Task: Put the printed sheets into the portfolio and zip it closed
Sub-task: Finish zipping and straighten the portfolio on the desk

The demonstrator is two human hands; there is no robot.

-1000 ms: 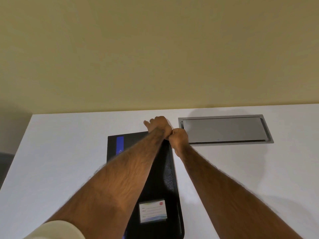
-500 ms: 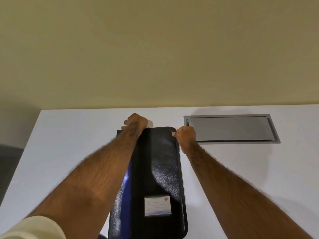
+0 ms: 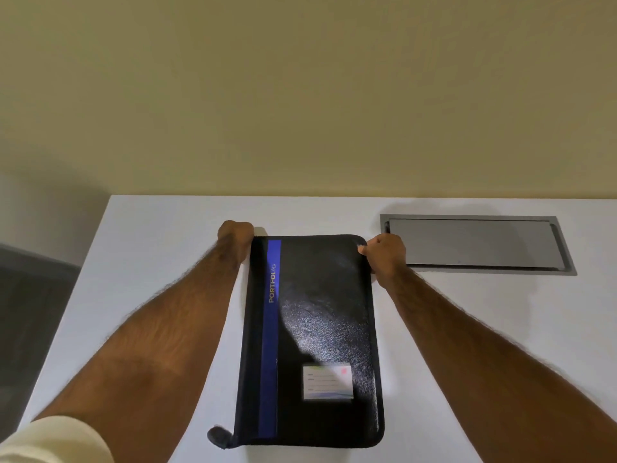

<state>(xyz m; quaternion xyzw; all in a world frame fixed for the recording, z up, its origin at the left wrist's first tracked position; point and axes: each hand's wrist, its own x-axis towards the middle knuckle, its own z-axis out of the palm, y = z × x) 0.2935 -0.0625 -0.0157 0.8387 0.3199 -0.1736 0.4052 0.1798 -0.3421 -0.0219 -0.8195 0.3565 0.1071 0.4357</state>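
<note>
A black portfolio (image 3: pixel 320 329) with a blue stripe and a white name label lies flat and closed on the white table (image 3: pixel 150 262). My left hand (image 3: pixel 235 235) is fisted at its far left corner, fingers hidden, seemingly gripping the zipper pull there. My right hand (image 3: pixel 384 255) pinches the far right corner of the cover. A black tab (image 3: pixel 218 436) sticks out at the near left corner. No printed sheets are visible.
A grey metal cable hatch (image 3: pixel 477 243) is set into the table to the right of the portfolio. A yellowish wall rises behind the table. The table's left edge drops off to a dark floor.
My left hand has travelled left along the portfolio's far edge, from beside my right hand to the far left corner. My right hand stayed at the far right corner.
</note>
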